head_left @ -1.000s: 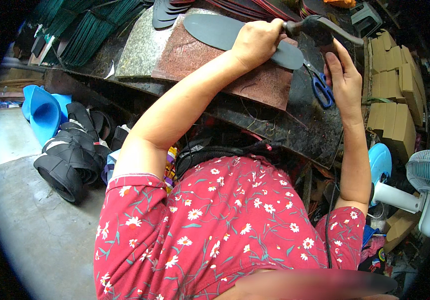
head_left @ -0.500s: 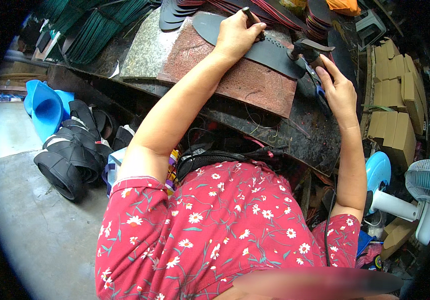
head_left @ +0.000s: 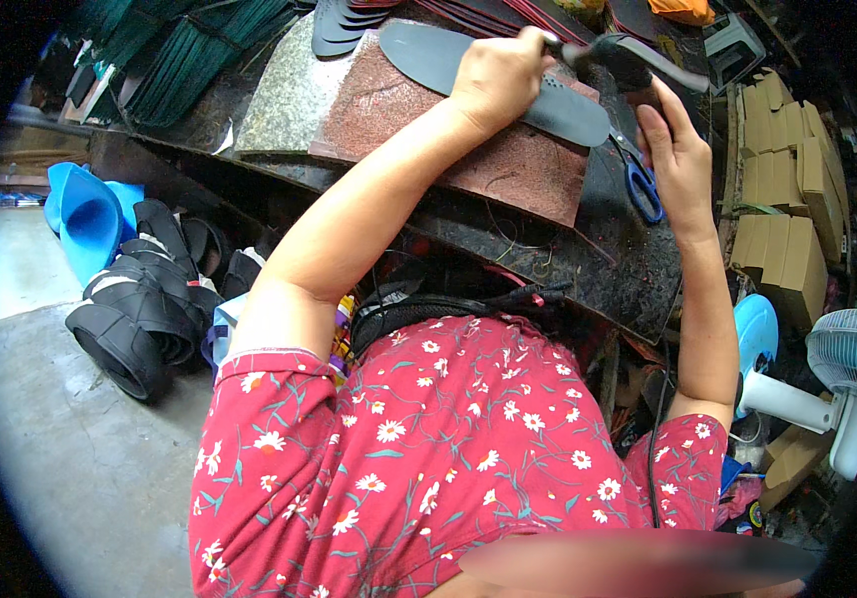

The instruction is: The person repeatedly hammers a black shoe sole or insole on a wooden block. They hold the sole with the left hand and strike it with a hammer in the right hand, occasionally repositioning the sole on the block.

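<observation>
A dark grey sole-shaped piece (head_left: 428, 58) lies flat on a worn reddish slab (head_left: 363, 112). Small holes dot its right half, beside my left hand (head_left: 500, 82). That hand is closed round a slim dark punch, mostly hidden by the fingers. My right hand (head_left: 678, 154) grips a hammer (head_left: 623, 62), its handle largely out of sight behind the fingers. The hammer's head is raised over the right part of the sole piece, its left end close to the top of my left fist; whether they touch I cannot tell. Blue-handled scissors (head_left: 642, 189) lie beside my right hand.
A grey stone slab (head_left: 284, 95) adjoins the reddish one. Stacked dark sole pieces (head_left: 337, 28) and green strips (head_left: 184, 70) lie at the back. Cardboard boxes (head_left: 777, 239) and a fan (head_left: 842, 349) stand at right; black footwear pieces (head_left: 134, 319) sit at left.
My left hand has shifted right along the sole piece and rolled, hiding most of the punch. The hammer has swung up and left, toward my left fist, uncovering more of the scissors.
</observation>
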The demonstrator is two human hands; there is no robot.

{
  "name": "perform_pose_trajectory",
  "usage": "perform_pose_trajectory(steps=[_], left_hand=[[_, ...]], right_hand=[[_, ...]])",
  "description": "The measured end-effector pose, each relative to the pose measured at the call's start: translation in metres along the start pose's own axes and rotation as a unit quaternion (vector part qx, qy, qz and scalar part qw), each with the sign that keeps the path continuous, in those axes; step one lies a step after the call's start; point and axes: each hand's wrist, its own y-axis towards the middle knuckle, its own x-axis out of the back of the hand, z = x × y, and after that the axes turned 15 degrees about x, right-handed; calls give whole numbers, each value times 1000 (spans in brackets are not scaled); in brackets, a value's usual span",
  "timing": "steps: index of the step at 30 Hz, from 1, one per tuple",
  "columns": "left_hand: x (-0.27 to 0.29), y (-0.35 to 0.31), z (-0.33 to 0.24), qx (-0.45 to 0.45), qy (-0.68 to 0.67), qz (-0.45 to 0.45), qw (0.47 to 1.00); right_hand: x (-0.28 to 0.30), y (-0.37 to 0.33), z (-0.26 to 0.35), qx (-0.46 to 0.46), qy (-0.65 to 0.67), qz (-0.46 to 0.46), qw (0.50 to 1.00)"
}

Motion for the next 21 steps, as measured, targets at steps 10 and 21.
perform_pose_trajectory(steps=[10,21], left_hand=[[-4,3,17,174,-201,40,963],[-5,-2,-3,93,-61,-44,993]], right_hand=[[46,10,27,-16,154,-127,980],[7,-17,-13,-41,-33,-57,997]])
